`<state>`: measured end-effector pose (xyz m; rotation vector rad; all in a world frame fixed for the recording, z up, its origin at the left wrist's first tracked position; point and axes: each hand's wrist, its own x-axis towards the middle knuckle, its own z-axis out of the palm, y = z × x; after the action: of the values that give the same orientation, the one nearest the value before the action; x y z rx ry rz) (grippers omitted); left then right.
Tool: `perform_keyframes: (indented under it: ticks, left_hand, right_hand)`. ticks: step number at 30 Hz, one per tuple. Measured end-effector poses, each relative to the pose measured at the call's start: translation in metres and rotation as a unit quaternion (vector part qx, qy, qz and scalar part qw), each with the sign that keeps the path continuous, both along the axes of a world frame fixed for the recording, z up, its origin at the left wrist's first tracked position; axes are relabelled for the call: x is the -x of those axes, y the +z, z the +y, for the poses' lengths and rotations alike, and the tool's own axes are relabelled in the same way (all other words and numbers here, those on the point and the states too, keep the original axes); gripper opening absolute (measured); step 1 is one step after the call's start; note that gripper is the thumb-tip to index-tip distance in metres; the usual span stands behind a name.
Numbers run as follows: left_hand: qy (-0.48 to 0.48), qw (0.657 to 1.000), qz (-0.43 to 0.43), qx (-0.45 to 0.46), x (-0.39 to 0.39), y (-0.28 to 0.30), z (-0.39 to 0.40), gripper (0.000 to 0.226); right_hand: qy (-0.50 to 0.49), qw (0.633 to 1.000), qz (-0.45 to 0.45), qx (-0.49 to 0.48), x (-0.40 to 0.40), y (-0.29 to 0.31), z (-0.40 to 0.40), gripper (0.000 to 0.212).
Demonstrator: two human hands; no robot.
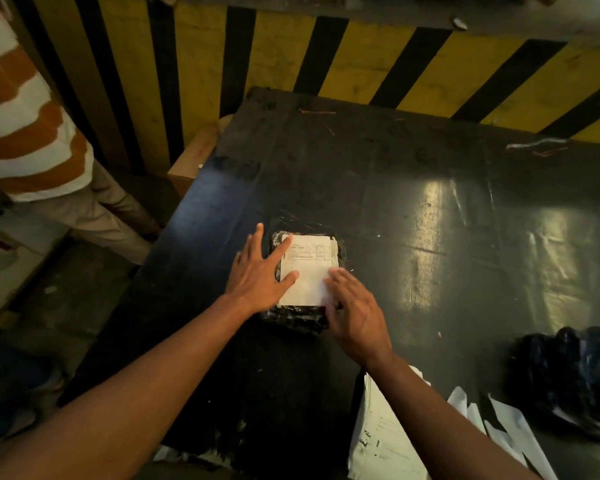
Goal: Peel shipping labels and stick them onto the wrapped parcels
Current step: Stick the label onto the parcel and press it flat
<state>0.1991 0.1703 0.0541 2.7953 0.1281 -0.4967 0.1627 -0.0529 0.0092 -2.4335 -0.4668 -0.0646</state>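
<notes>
Straight, spread fingers (284, 249) of the left hand (257, 275) press flat on the left edge of the white shipping label (307, 268), gripping nothing; the right hand (355, 310) lies equally flat, fingers extended over the label's near right corner. The label sits on a black film-wrapped parcel (302, 318) in the middle of the dark bench (413, 209). The film looks slick and crinkly, the parcel light, so it may slide under a push; holding its edges seems safest. Loose white sheets (378, 441) and another dark wrapped bundle (568, 372) lie to the right.

Both hands (258, 271) (355, 311) press label (307, 271) onto parcel (295, 318).
</notes>
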Motion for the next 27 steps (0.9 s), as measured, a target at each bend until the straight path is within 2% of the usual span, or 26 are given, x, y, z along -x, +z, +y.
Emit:
perform_keyframes:
  ticks: [2,5,7,13,19,27]
  left_hand:
    - [0.042,0.996,0.045,0.063,0.015,0.004,-0.002,0.082]
    - [0.058,0.988,0.082,0.118,0.027,0.004,-0.006,0.082]
    - [0.066,0.987,0.078,0.125,0.027,0.008,-0.007,0.082]
    - [0.095,0.987,0.059,0.115,0.019,0.022,-0.017,0.088]
    - [0.108,0.984,0.052,0.129,0.006,0.037,-0.014,0.086]
    - [0.109,0.988,0.034,0.108,-0.01,0.057,-0.017,0.08]
  right_hand:
    - [-0.038,0.998,0.038,-0.015,-0.011,0.007,-0.004,0.054]
    - [-0.007,0.971,0.239,0.023,-0.033,0.021,-0.006,0.071]
    - [0.028,0.95,0.308,0.044,-0.046,0.026,-0.003,0.072]
    - [0.015,0.957,0.287,0.035,-0.06,0.038,0.001,0.069]
    - [-0.012,0.962,0.27,-0.023,-0.066,0.049,0.003,0.066]
    - [-0.042,0.945,0.31,-0.094,-0.077,0.058,0.002,0.064]
